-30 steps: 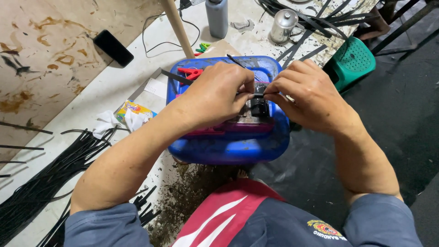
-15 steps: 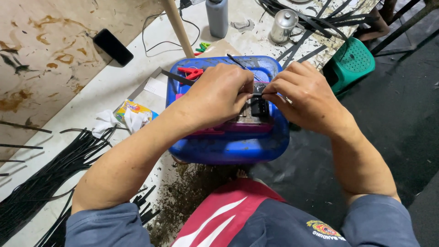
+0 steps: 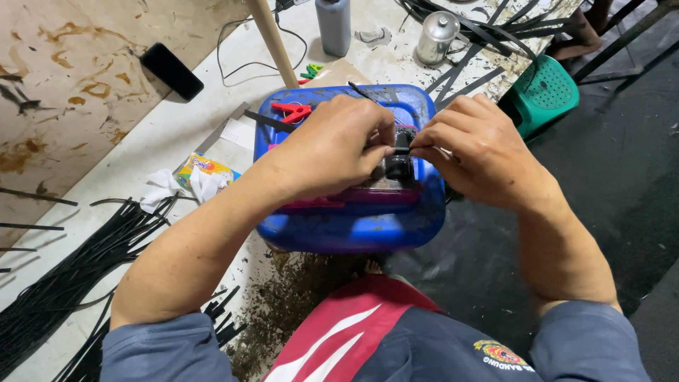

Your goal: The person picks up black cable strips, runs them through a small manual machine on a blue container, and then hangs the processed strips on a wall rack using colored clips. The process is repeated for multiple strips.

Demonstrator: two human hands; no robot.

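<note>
Here, both hands pinch one small black strip over a blue tub.

The left hand (image 3: 332, 145) and right hand (image 3: 477, 152) are closed to fingertip grips on either end of the strip (image 3: 400, 150), probably to keep it taut above the dark block (image 3: 398, 168) sitting in the tub (image 3: 353, 230). A red clip (image 3: 291, 111) lies at the tub's far side. Long black strips (image 3: 78, 269) are heaped on the table (image 3: 184, 131) to the left; a metal can (image 3: 436, 37) and green stool (image 3: 546, 90) stand beyond.

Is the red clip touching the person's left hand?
Apart. The head view shows the red clip lying in the blue tub, with bare tub between it and the left hand.
</note>
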